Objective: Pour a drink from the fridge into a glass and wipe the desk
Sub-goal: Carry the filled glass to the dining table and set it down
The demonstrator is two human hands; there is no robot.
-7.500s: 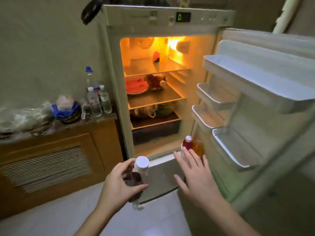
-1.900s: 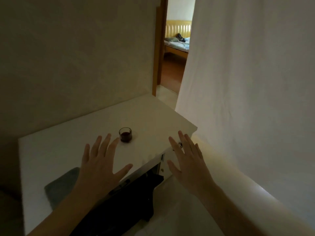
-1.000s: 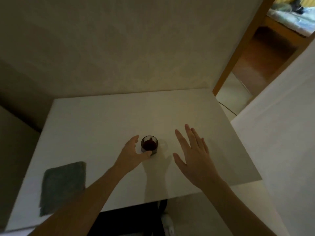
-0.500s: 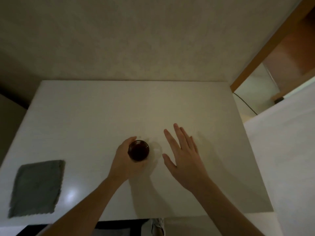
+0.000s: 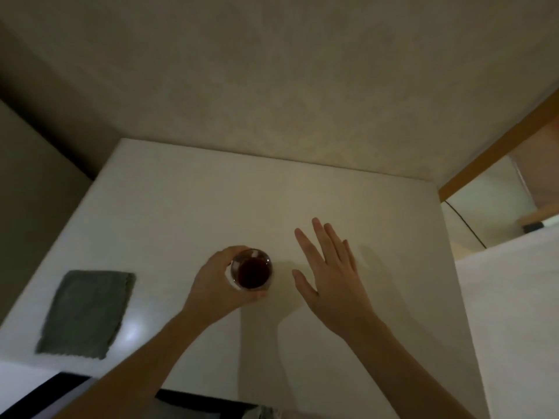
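A small clear glass (image 5: 252, 270) holding dark red drink is near the middle of the white desk (image 5: 332, 189). My left hand (image 5: 216, 285) is wrapped around the glass from its left side, fingers curled on it. My right hand (image 5: 331, 273) hovers just right of the glass, palm down, fingers spread, holding nothing. A grey cloth (image 5: 86, 313) lies flat on the desk's front left part, well left of both hands.
The desk stands against a beige wall (image 5: 272, 86). A wooden door frame (image 5: 496, 146) and doorway are at the right, with a white surface (image 5: 514, 313) below them. A dark gap (image 5: 187, 403) shows under the desk's front edge.
I walked from the fridge to the desk. Over the last second my left hand reached the glass and closed around it; the glass now looks slightly raised and tilted. My right hand stayed open beside it.
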